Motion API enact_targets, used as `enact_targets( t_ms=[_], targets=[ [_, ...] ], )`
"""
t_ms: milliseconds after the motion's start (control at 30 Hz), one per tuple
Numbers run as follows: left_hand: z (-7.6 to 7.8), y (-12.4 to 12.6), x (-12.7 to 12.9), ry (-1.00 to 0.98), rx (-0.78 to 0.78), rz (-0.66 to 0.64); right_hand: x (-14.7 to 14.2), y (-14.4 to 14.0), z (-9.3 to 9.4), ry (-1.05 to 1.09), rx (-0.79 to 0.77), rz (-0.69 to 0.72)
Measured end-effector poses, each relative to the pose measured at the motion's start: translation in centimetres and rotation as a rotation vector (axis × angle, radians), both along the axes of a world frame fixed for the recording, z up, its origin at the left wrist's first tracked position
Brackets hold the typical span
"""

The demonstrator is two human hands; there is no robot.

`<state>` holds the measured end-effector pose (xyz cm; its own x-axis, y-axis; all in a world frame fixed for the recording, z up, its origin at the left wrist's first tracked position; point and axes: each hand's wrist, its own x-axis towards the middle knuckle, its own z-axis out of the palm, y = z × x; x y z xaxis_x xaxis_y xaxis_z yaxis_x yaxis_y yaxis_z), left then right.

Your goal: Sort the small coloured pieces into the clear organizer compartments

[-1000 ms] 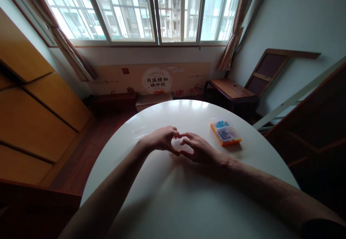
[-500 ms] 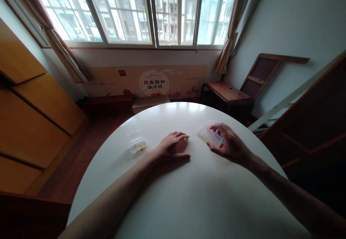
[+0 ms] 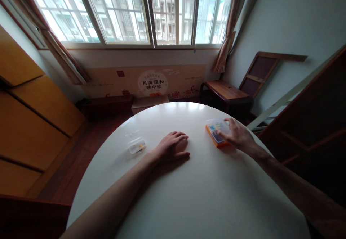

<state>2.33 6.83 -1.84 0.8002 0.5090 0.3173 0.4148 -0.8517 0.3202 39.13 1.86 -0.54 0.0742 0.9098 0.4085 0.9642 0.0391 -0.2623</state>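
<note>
My left hand (image 3: 174, 146) lies on the white table with fingers stretched out and the thumb apart, holding nothing. Left of it, a small clear plastic box (image 3: 137, 146) stands with its lid folded back, and a few tiny yellow bits show inside. At the right, my right hand (image 3: 237, 135) grips a translucent plastic case (image 3: 223, 126) between thumb and fingers. The case is over an orange box (image 3: 215, 138) with blue and dark parts on top. Whether the case touches the orange box, I cannot tell; my fingers hide part of both.
The round white table (image 3: 173, 195) has its curved far edge near a low wooden stool (image 3: 227, 90). A cardboard box (image 3: 150, 102) sits on the floor beyond it. Yellow cabinets (image 3: 32, 123) stand left, and a dark wooden panel (image 3: 308, 131) leans in from the right.
My right hand has moved slightly right with the translucent case, from the orange box's left side to over it, uncovering more of that box. My left hand has stayed in place.
</note>
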Motion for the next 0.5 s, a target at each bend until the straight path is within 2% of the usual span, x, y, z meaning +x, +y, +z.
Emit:
enact_targets(
  t_ms=[500],
  targets=[
    [-0.1,0.1,0.0,-0.008,0.018,-0.001,-1.1,-1.8,0.1,-0.167,0.107,-0.006]
  ],
)
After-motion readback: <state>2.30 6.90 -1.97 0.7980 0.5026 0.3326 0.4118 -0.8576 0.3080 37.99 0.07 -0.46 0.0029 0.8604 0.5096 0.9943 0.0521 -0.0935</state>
